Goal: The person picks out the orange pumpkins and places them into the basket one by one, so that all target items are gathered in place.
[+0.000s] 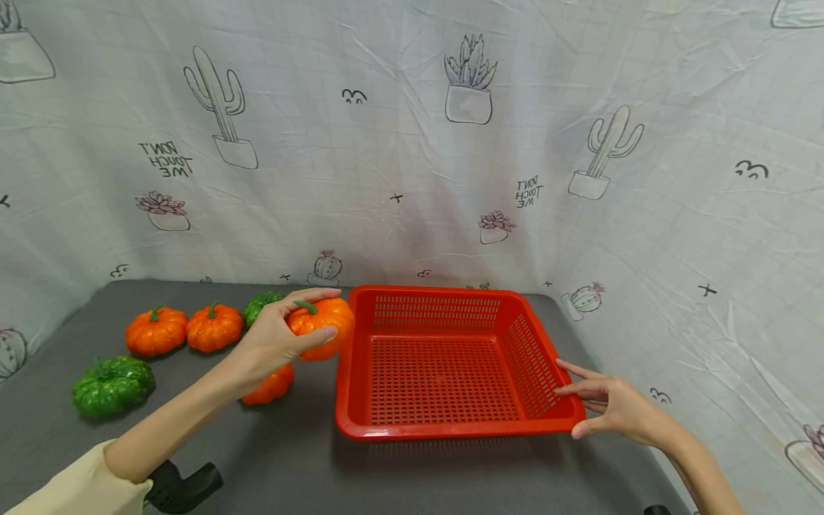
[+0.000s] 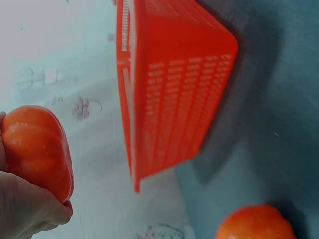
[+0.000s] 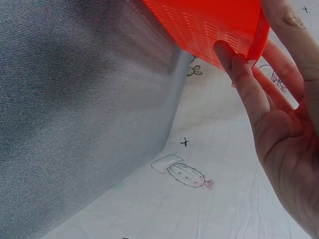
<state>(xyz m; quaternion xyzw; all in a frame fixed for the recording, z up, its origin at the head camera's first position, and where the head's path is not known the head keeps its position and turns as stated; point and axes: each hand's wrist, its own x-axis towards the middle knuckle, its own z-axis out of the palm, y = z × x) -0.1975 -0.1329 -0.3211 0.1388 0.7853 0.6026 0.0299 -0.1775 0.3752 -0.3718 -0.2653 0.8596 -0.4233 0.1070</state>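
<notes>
My left hand (image 1: 278,330) grips a small orange pumpkin (image 1: 333,315) with a green stem, held up beside the left rim of a red plastic basket (image 1: 444,431). In the left wrist view, thumb and fingers wrap the near side of that pumpkin (image 2: 37,152), with the basket wall (image 2: 182,94) to its right. At the basket's front right corner, my right hand (image 1: 621,409) holds the rim, thumb outside and fingers over the inner side. The right wrist view shows the fingers (image 3: 245,82) against the tilted basket's corner (image 3: 219,30). Nothing lies inside the basket.
Two orange pumpkins (image 1: 157,331) sit at the back left of the grey table (image 1: 277,472). A green pumpkin (image 1: 113,387) is nearer, and another green one (image 1: 260,306) is partly behind my left hand. One orange pumpkin (image 1: 270,386) lies below my left wrist. A patterned curtain (image 1: 399,143) hangs behind.
</notes>
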